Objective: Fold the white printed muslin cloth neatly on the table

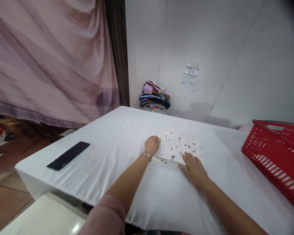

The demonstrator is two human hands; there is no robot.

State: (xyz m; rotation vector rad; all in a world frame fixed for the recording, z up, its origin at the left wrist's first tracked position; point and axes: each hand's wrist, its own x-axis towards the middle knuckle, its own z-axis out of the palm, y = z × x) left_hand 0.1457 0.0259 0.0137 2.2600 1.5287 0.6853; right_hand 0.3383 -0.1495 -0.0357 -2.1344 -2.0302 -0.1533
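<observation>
A folded white cloth point(173, 143) with small dark printed figures lies flat on the white-covered table point(107, 130). At the cloth's left edge my left hand point(152, 145) is closed, its fingers curled on that edge; a bracelet circles the wrist. My right hand point(194, 168) lies on the cloth's near right part, fingers stretched out and pressing flat on it. Several layers show along the near fold.
A red plastic basket point(271, 153) stands at the table's right side. On the left lies a flat black object point(68, 155). Behind the far edge is a stack of folded fabrics point(155, 98) against the wall. A pink curtain point(51, 65) hangs at left.
</observation>
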